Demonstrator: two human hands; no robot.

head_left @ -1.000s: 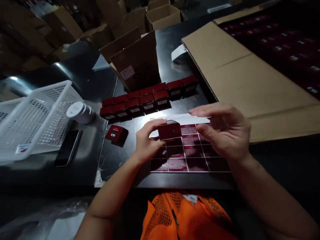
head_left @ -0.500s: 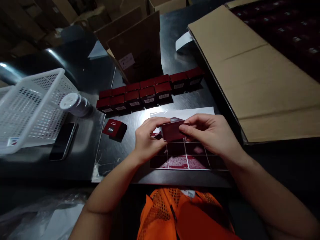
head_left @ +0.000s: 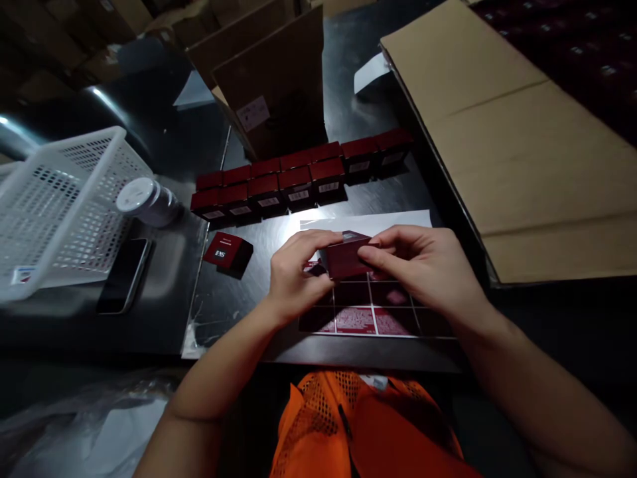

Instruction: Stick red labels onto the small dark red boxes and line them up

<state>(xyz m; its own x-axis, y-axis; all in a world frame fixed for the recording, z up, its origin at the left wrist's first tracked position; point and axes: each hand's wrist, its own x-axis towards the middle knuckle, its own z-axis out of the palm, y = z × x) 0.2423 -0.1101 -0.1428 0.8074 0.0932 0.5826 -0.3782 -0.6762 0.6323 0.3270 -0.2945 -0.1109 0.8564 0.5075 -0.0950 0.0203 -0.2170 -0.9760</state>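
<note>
Between my two hands is a small dark red box (head_left: 347,259), held above a sheet of dark red labels (head_left: 354,320). My left hand (head_left: 298,269) grips the box's left end between thumb and fingers. At the right end, my right hand (head_left: 423,262) pinches with thumb and forefinger; whether a label is under the fingertips I cannot make out. To the left, one small red box (head_left: 228,252) lies on the metal table with its white lettering up. Several matching red boxes (head_left: 297,188) stand in rows beyond my hands, barcodes facing me.
An open cardboard carton (head_left: 279,86) stands behind the rows. At left are a white plastic basket (head_left: 99,179), a white round container (head_left: 144,199) and a phone (head_left: 124,275). On the right, a large cardboard flap (head_left: 522,146) borders a carton of dark red boxes (head_left: 587,50).
My hands keep almost the same grip on the box. The view has shifted slightly, so the table's things sit a little higher in the picture.
</note>
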